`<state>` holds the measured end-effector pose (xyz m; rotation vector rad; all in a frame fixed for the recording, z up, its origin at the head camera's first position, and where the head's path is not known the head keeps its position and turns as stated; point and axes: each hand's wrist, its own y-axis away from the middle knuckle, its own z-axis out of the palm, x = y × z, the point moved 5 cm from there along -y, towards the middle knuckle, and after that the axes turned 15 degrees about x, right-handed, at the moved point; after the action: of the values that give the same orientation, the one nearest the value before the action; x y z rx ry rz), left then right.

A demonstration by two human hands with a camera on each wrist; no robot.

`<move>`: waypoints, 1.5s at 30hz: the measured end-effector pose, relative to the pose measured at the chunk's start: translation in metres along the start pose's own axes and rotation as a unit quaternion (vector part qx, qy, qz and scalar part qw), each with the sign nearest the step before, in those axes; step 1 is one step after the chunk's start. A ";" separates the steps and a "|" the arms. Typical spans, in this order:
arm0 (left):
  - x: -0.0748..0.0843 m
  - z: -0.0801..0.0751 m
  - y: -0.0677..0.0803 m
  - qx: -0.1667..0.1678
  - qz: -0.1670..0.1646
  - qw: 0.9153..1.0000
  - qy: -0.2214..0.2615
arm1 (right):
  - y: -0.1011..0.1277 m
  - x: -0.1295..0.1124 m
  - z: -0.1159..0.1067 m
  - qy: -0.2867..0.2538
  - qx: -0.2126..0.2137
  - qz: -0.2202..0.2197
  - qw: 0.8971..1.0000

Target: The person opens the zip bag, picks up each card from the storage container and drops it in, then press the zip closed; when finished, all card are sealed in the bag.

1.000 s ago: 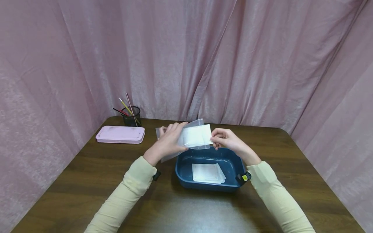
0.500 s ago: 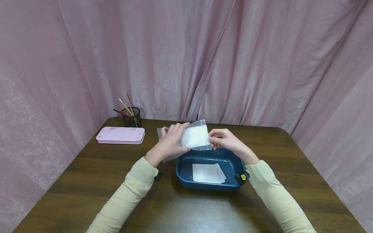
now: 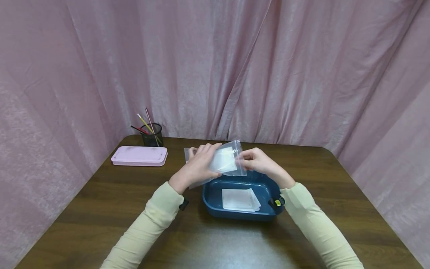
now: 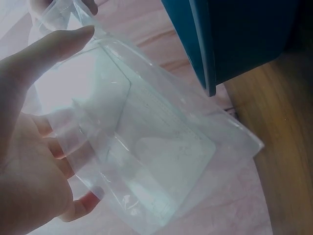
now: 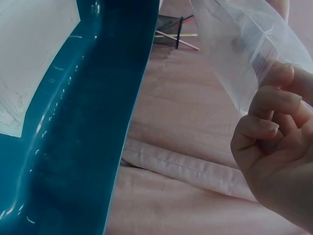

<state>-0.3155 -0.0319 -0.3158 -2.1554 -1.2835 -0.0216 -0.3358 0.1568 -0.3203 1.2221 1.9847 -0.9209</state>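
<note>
Since the earlier frame the white sheet (image 3: 223, 161) has gone further into the clear plastic bag (image 3: 228, 160), so that it now lies almost wholly inside, and the right hand has closed in on the bag's right edge. Nearest on the worktop (image 3: 208, 243) stands the dark blue tray (image 3: 212, 203), with a stack of white sheets (image 3: 240, 200) lying flat in it. Just above the tray's far rim both hands hold the bag in the air. The left hand (image 3: 196, 166) grips its left part, thumb on one face and fingers curled behind the other. The right hand (image 3: 256, 161) pinches the right edge between thumb and curled fingers. Farther off, at the left rear, lie a pink flat case (image 3: 139, 155) and behind it a black pen cup (image 3: 152, 135), before the pink curtain (image 3: 235, 67).
</note>
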 end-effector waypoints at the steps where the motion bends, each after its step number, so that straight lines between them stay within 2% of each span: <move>1: 0.000 0.000 0.000 0.000 -0.001 1.000 0.001 | 0.000 0.000 0.000 0.000 0.004 0.001 1.000; 5: -0.002 -0.001 0.001 0.001 -0.002 1.000 0.005 | 0.001 0.000 -0.003 -0.001 0.035 0.013 0.999; 12: -0.011 -0.007 0.002 0.025 -0.014 1.000 0.005 | 0.002 0.006 -0.013 -0.014 0.088 0.038 0.995; 22: -0.022 -0.014 0.000 0.050 -0.032 0.998 -0.003 | 0.001 0.015 -0.016 -0.007 0.111 0.054 0.992; 27: -0.025 -0.017 0.000 0.065 -0.041 0.997 -0.005 | 0.001 0.016 -0.007 0.044 0.064 0.033 0.996; 31: -0.026 -0.021 0.000 0.084 -0.051 0.995 0.006 | 0.003 0.014 0.012 0.100 -0.031 -0.011 0.994; 34: -0.026 -0.021 -0.001 0.088 -0.056 0.994 0.017 | 0.005 0.014 0.028 0.156 -0.104 -0.048 0.981; 37: -0.025 -0.022 -0.002 0.088 -0.055 0.994 0.022 | 0.008 0.014 0.042 0.237 -0.159 -0.061 0.956; 42: -0.025 -0.021 -0.002 0.086 -0.056 0.995 0.019 | 0.014 0.022 0.063 0.358 -0.234 -0.034 0.903; 45: -0.026 -0.019 -0.001 0.077 -0.061 0.995 0.011 | 0.017 0.028 0.072 0.385 -0.258 -0.011 0.886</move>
<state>-0.3243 -0.0619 -0.3078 -1.9384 -1.3573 0.0027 -0.3200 0.1171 -0.3865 1.3448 2.6032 0.1740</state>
